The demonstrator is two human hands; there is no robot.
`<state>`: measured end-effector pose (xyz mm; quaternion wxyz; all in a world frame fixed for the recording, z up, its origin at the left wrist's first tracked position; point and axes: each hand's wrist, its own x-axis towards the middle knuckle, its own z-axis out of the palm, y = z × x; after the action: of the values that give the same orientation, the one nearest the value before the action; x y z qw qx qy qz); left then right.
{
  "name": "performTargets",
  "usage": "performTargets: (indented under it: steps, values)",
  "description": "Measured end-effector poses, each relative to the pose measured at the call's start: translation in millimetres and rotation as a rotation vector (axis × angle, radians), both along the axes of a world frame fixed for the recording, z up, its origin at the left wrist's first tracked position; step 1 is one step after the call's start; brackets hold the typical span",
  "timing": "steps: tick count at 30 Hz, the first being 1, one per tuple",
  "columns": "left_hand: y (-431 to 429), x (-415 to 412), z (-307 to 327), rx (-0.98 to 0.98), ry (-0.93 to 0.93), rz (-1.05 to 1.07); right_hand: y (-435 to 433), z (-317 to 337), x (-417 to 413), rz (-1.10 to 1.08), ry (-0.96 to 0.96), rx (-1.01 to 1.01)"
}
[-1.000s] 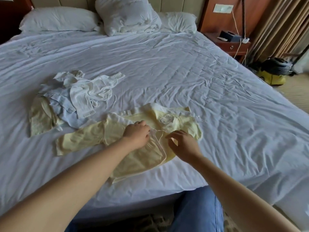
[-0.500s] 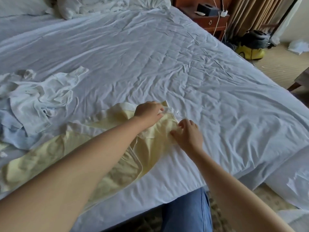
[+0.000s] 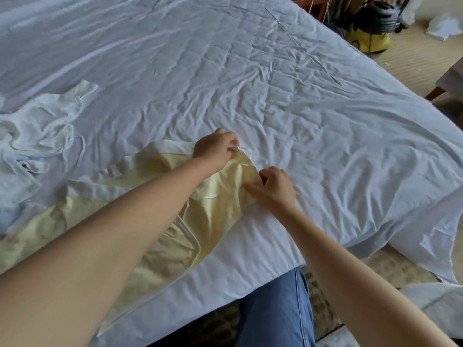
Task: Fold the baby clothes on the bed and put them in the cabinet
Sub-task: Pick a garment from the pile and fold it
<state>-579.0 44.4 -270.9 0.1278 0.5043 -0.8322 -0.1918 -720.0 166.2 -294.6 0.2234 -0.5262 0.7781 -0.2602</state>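
A pale yellow baby garment with white trim lies spread near the front edge of the bed. My left hand grips its upper right corner, fingers curled round the white trim. My right hand pinches the same corner just below and to the right. My left forearm crosses over the garment and hides much of it. A heap of white baby clothes lies at the left edge of the view.
The white sheet is wrinkled and hangs off the bed's right corner. A yellow and black vacuum cleaner stands on the floor at the top right. My leg in blue jeans is against the front edge.
The camera has swung right and down, so the pillows and nightstand left the view. Both hands moved from the garment's middle to its right corner and took hold of it.
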Motion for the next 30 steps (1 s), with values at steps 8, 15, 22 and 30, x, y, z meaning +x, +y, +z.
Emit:
performTargets:
  steps: [8,15,22,30]
  values:
    - [29.3,62.3,43.1,-0.065,0.152,0.192,19.9,37.9,25.8,-0.011,-0.229,-0.202]
    - [58.7,141.5,76.6,0.49,0.803,0.546,33.2,73.4,113.2,0.26,-0.2,-0.252]
    - [71.2,214.6,65.4,0.468,0.578,0.552,49.8,68.7,196.2,0.542,0.018,-0.103]
    - [92.4,258.1,32.1,0.273,0.348,0.686,52.4,49.3,243.4,0.768,0.104,-0.003]
